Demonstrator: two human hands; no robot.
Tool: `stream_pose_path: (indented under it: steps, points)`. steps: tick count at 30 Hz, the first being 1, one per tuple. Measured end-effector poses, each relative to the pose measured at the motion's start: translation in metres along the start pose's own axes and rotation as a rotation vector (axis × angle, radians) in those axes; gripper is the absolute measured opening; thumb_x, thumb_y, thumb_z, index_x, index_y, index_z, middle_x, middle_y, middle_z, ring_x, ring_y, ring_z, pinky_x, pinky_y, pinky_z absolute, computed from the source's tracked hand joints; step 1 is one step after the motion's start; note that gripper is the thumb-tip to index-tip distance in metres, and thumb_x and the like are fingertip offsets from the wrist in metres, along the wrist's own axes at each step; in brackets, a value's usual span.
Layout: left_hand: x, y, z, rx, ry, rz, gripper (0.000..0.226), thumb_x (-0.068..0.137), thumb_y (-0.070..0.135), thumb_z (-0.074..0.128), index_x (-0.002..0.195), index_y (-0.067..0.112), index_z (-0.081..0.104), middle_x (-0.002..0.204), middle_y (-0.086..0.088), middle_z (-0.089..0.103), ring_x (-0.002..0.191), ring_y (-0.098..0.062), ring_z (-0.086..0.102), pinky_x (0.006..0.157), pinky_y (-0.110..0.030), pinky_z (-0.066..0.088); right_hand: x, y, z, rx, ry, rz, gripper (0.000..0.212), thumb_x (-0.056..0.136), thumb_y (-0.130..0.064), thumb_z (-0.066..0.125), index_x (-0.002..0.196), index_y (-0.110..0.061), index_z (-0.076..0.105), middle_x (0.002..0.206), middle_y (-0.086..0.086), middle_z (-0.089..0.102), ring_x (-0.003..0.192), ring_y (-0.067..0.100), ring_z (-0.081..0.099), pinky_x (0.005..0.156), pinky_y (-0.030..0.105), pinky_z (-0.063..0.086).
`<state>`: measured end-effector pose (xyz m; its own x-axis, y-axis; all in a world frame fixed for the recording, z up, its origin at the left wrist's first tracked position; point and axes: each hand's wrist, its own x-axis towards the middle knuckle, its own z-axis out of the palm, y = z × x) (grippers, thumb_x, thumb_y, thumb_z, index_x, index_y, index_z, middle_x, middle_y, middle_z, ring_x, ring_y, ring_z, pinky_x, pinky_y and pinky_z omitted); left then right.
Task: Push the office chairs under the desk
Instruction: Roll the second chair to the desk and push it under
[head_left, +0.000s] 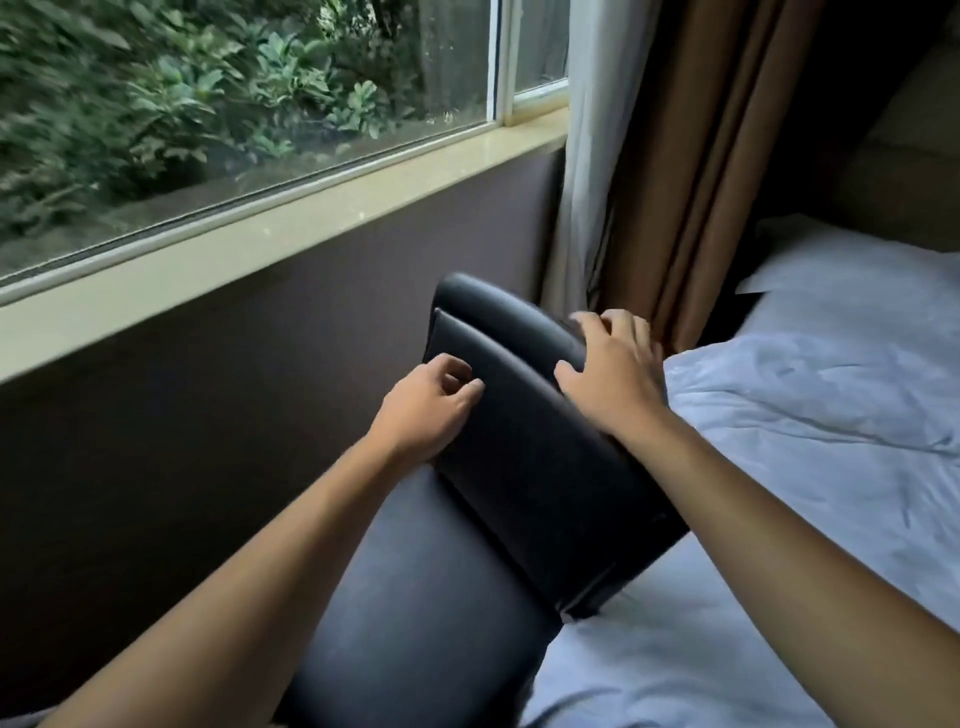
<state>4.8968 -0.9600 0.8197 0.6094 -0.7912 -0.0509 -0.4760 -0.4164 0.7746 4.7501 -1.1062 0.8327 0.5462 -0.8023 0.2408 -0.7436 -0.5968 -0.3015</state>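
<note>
A black leather office chair (524, 457) fills the middle of the head view, with its backrest rising towards the window and its seat (415, 597) below. My left hand (431, 405) rests on the left edge of the backrest, fingers curled against it. Over the top right edge of the backrest lies my right hand (613, 374), its fingers spread and wrapped around that edge. No desk is in view.
A dark wall (208, 405) under a pale window sill (260, 244) runs along the left, close to the chair. A bed with white sheets (805, 415) lies right against the chair's right side. Brown and white curtains (675, 182) hang behind the chair.
</note>
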Motion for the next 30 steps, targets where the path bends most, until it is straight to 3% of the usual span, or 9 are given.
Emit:
stream_pose_path:
  steps: [2,5,10,14,17,22,24,27,30]
  points:
    - [0.041,0.023,0.018,0.082,0.022,0.015,0.029,0.089,0.042,0.056,0.114,0.026,0.061,0.112,0.002,0.069,0.104,-0.02,0.063,0.091,-0.035,0.048,0.035,0.034,0.004,-0.045,-0.148,0.05,0.069,0.081,-0.041,0.06,0.142,-0.022,0.034,0.138,0.014,0.043,0.128,0.035,0.036,0.099,0.046,0.033]
    - [0.098,0.044,0.046,0.245,0.001,0.048,0.045,0.09,0.045,0.054,0.13,0.025,0.052,0.127,-0.01,0.059,0.116,-0.028,0.056,0.1,-0.037,0.042,0.074,0.083,0.009,0.137,-0.489,0.145,0.09,0.08,-0.047,0.068,0.152,-0.025,0.019,0.139,0.014,0.049,0.124,0.035,0.048,0.092,0.039,0.042]
    - [0.17,0.07,0.092,0.478,-0.065,0.092,0.055,0.088,0.062,0.045,0.138,0.037,0.046,0.143,-0.014,0.042,0.134,-0.033,0.036,0.111,-0.045,0.031,0.072,0.12,0.032,0.531,-0.857,0.136,0.077,0.076,-0.037,0.079,0.143,-0.033,0.042,0.125,-0.01,0.06,0.113,0.014,0.06,0.081,0.02,0.047]
    - [0.192,0.06,0.105,0.751,-0.141,-0.004,0.063,0.087,0.07,0.031,0.13,0.032,0.057,0.151,-0.009,0.034,0.145,-0.024,0.012,0.109,-0.057,0.022,0.062,0.117,0.052,0.684,-0.892,0.141,0.086,0.066,-0.02,0.082,0.141,-0.036,0.042,0.124,-0.01,0.064,0.109,0.011,0.062,0.092,0.028,0.049]
    - [0.19,0.051,0.097,0.747,-0.045,0.023,0.06,0.086,0.063,0.033,0.108,0.021,0.069,0.127,-0.01,0.053,0.135,-0.023,0.027,0.101,-0.052,0.036,0.066,0.112,0.054,0.679,-0.907,0.115,0.083,0.065,-0.02,0.079,0.139,-0.039,0.045,0.121,-0.011,0.066,0.107,0.012,0.063,0.096,0.036,0.05]
    - [0.171,0.035,0.069,0.646,-0.006,0.002,0.04,0.088,0.05,0.041,0.085,0.018,0.065,0.109,-0.01,0.054,0.129,-0.026,0.031,0.1,-0.052,0.039,0.065,0.085,0.054,0.655,-0.91,0.024,0.07,0.066,-0.017,0.075,0.127,-0.041,0.053,0.111,-0.015,0.069,0.1,0.009,0.064,0.091,0.033,0.051]
    - [0.162,0.024,0.055,0.639,-0.031,-0.064,0.04,0.089,0.05,0.041,0.092,0.018,0.064,0.119,-0.012,0.054,0.132,-0.028,0.03,0.106,-0.05,0.034,0.061,0.07,0.056,0.655,-0.933,-0.007,0.067,0.066,-0.016,0.074,0.126,-0.04,0.054,0.111,-0.013,0.07,0.101,0.012,0.064,0.091,0.033,0.051]
    - [0.143,0.006,0.039,0.644,0.0,-0.127,0.051,0.093,0.049,0.045,0.125,0.013,0.061,0.145,-0.013,0.045,0.138,-0.028,0.03,0.113,-0.046,0.025,0.047,0.048,0.06,0.645,-0.966,-0.033,0.066,0.066,-0.016,0.074,0.124,-0.041,0.055,0.11,-0.012,0.07,0.102,0.013,0.064,0.094,0.037,0.051]
    - [0.115,-0.012,0.027,0.62,0.07,-0.166,0.049,0.093,0.046,0.047,0.125,0.012,0.061,0.146,-0.013,0.043,0.138,-0.028,0.031,0.113,-0.047,0.027,0.024,0.028,0.063,0.637,-0.997,-0.077,0.068,0.065,-0.021,0.074,0.124,-0.046,0.052,0.109,-0.015,0.07,0.102,0.013,0.064,0.096,0.039,0.05]
